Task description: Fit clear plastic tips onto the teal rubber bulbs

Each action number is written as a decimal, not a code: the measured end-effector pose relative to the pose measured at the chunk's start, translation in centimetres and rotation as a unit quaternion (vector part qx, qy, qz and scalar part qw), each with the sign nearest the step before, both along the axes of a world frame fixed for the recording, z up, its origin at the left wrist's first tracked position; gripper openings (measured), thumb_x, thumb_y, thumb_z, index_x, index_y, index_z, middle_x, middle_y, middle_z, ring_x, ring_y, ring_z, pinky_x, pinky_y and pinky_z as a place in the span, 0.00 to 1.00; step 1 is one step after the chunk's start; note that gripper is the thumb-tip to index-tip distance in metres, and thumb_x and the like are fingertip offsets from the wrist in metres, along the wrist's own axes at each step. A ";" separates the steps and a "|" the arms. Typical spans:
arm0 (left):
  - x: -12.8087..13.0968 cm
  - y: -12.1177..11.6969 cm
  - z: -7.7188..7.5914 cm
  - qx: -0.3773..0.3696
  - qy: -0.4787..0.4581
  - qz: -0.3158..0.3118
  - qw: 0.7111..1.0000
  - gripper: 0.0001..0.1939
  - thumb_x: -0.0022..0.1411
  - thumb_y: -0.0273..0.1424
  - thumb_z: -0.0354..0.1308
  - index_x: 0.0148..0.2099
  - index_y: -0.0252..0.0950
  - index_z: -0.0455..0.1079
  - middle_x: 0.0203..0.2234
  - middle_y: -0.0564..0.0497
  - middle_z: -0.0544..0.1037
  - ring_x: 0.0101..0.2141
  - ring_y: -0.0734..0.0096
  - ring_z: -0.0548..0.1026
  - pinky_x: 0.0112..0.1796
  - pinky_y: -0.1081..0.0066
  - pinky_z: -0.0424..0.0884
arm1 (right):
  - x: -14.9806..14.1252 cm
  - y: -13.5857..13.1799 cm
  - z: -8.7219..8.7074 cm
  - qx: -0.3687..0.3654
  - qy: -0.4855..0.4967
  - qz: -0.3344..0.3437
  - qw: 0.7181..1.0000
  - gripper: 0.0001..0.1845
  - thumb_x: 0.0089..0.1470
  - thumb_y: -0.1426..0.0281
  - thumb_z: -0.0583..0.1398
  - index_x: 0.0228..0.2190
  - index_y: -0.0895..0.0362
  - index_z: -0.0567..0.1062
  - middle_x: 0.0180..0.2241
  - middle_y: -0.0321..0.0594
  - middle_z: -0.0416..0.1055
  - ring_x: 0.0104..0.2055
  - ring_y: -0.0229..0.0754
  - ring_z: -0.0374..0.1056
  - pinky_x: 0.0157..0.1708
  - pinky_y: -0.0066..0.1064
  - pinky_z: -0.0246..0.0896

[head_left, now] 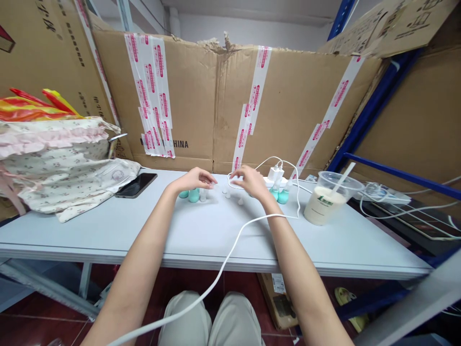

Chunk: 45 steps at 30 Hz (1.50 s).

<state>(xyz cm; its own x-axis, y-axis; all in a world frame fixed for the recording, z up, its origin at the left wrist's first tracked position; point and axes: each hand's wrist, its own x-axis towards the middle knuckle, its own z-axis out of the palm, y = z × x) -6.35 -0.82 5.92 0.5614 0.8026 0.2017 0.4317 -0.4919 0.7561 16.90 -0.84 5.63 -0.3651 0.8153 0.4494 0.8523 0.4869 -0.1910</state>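
Observation:
My left hand (pixel 193 180) rests at the far middle of the white table (pixel 201 230), fingers curled in a pinch near small clear bottles (pixel 203 194); what it holds is too small to make out. Teal bottles (pixel 192 194) stand right under it. My right hand (pixel 248 180) hovers beside it, fingers bent over small clear caps (pixel 226 191), their tips pinched on something tiny. Two more teal bottles (pixel 280 194) stand to its right.
A plastic cup of pale drink with a straw (pixel 326 199) stands at the right. A white cable (pixel 230 245) runs across the table from a charger (pixel 275 174). A dark phone (pixel 137 185) and folded cloth (pixel 61 163) lie left. Cardboard (pixel 216 105) walls the back.

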 end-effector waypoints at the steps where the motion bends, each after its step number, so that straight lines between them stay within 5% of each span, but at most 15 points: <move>1: -0.1 0.0 0.0 0.004 -0.010 0.000 1.000 0.20 0.45 0.36 0.63 0.40 0.29 0.73 0.35 0.44 0.77 0.35 0.67 0.73 0.37 0.70 0.69 | -0.7 0.1 -0.6 -0.038 -0.025 0.043 0.998 0.11 0.48 0.64 0.60 0.36 0.50 0.75 0.36 0.36 0.69 0.38 0.39 0.65 0.33 0.25 0.52; 9: -0.5 0.4 0.0 -0.011 -0.079 0.020 0.997 0.21 0.43 0.36 0.64 0.39 0.28 0.72 0.35 0.42 0.77 0.37 0.63 0.74 0.41 0.63 0.69 | -3.9 0.6 -4.9 -0.110 -0.086 0.065 0.988 0.06 0.46 0.66 0.61 0.29 0.51 0.77 0.31 0.35 0.73 0.34 0.38 0.67 0.29 0.25 0.51; 16: -0.4 0.7 -0.4 -0.013 -0.114 0.027 0.993 0.19 0.46 0.34 0.63 0.39 0.28 0.70 0.35 0.42 0.76 0.37 0.64 0.75 0.40 0.65 0.69 | -2.1 0.4 -1.8 -0.010 0.076 0.042 0.996 0.09 0.49 0.62 0.59 0.30 0.52 0.77 0.34 0.36 0.72 0.35 0.37 0.65 0.33 0.25 0.53; 20: 0.3 0.8 -0.8 -0.039 -0.133 -0.003 0.990 0.18 0.46 0.33 0.63 0.40 0.28 0.69 0.32 0.43 0.76 0.33 0.66 0.76 0.40 0.64 0.69 | -1.9 -0.2 -0.3 0.067 0.175 0.107 0.976 0.12 0.51 0.61 0.57 0.32 0.54 0.77 0.34 0.37 0.72 0.34 0.36 0.63 0.34 0.25 0.55; 33: 1.5 0.3 -0.7 0.042 -0.096 0.011 0.994 0.21 0.50 0.34 0.60 0.46 0.30 0.71 0.38 0.44 0.77 0.38 0.65 0.73 0.42 0.68 0.67 | -2.8 -0.4 -1.3 0.114 0.161 0.110 0.974 0.11 0.53 0.62 0.56 0.31 0.51 0.77 0.32 0.37 0.71 0.34 0.38 0.63 0.34 0.27 0.54; 39: 1.8 -0.2 -0.4 -0.004 -0.154 -0.026 0.988 0.20 0.53 0.35 0.57 0.48 0.32 0.70 0.45 0.44 0.73 0.46 0.64 0.70 0.47 0.67 0.64 | -3.0 -0.6 -1.5 0.146 0.155 0.108 0.971 0.11 0.52 0.60 0.57 0.30 0.51 0.77 0.32 0.38 0.71 0.36 0.39 0.63 0.37 0.28 0.55; 45: 2.3 0.8 -1.5 -0.030 -0.200 -0.001 0.979 0.20 0.49 0.37 0.61 0.41 0.28 0.72 0.35 0.43 0.77 0.37 0.65 0.74 0.44 0.66 0.67 | -2.9 -0.3 -1.7 0.163 0.141 0.106 0.971 0.11 0.52 0.61 0.57 0.33 0.49 0.77 0.33 0.39 0.70 0.36 0.41 0.61 0.35 0.30 0.56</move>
